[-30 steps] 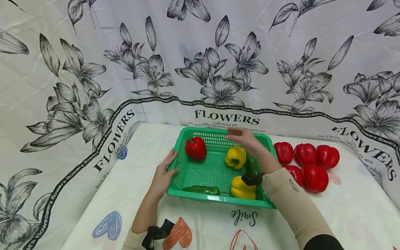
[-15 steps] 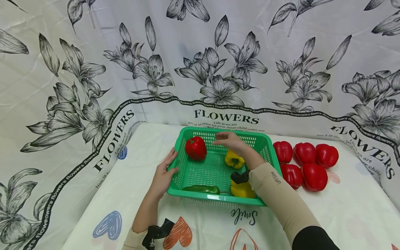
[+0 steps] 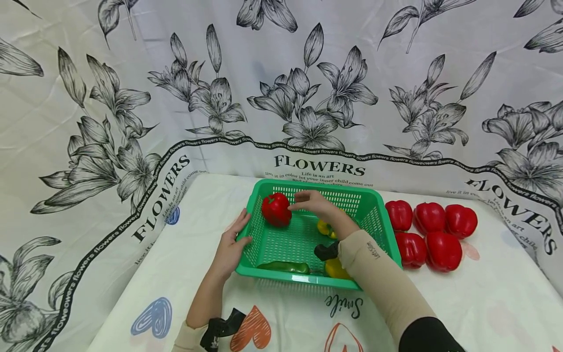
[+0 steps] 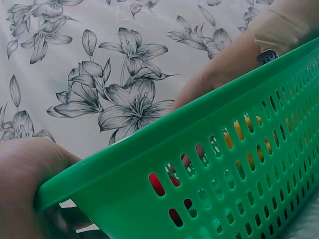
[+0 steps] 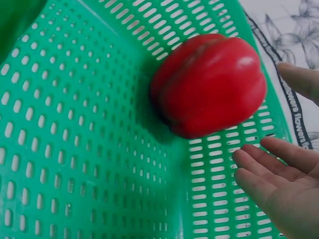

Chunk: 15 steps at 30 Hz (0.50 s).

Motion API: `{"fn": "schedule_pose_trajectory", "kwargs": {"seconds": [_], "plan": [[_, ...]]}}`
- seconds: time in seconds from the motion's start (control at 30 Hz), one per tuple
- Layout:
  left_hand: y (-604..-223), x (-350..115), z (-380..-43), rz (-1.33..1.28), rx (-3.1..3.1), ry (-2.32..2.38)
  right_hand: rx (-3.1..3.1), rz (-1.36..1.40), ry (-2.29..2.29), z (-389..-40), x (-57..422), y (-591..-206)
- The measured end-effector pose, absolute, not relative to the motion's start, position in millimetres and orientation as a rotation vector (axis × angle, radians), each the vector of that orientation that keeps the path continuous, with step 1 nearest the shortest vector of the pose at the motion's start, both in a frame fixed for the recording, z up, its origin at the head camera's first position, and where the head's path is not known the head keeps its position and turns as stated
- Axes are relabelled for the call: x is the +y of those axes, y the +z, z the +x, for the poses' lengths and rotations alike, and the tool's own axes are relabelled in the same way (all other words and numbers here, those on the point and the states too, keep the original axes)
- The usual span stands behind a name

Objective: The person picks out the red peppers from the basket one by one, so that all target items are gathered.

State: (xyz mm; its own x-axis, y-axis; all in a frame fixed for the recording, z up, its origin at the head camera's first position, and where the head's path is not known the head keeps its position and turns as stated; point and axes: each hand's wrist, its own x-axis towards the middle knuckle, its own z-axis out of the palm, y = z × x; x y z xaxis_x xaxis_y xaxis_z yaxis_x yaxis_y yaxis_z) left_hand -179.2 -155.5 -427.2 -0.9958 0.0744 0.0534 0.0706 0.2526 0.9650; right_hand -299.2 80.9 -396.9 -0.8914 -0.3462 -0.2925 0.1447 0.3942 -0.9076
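My left hand (image 3: 228, 244) holds the left side of a green plastic basket (image 3: 303, 278); in the left wrist view its fingers pass under the rim. Inside the basket, toward the back left, sits a red bell pepper (image 3: 276, 210). My right hand (image 3: 315, 204) hovers over the basket just right of that pepper. The right wrist view shows the right hand's fingers (image 5: 269, 167) extended and apart from the pepper, holding nothing. Along the basket's front lies a long green pepper (image 3: 283, 267). Two yellow bell peppers (image 3: 336, 268) are partly hidden by the right arm.
Several red bell peppers (image 3: 443, 251) are grouped on the white tablecloth (image 3: 497, 288), right of the basket. A flower-printed cloth (image 3: 352, 132) hangs behind the table. Black straps with small devices (image 3: 223, 328) sit at the wrists.
My right hand has moved left across the basket to beside the red bell pepper. Its arm now hides a dark green vegetable seen earlier at the basket's right. The left hand has stayed in place.
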Motion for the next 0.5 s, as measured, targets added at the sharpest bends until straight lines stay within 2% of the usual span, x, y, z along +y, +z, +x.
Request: {"fn": "schedule_pose_trajectory", "kwargs": {"seconds": [0.5], "plan": [[-425.8,-155.0,-180.1,0.143,2.488,1.894,2.298,-0.116,-1.44,-300.2,70.8,-405.0]]}}
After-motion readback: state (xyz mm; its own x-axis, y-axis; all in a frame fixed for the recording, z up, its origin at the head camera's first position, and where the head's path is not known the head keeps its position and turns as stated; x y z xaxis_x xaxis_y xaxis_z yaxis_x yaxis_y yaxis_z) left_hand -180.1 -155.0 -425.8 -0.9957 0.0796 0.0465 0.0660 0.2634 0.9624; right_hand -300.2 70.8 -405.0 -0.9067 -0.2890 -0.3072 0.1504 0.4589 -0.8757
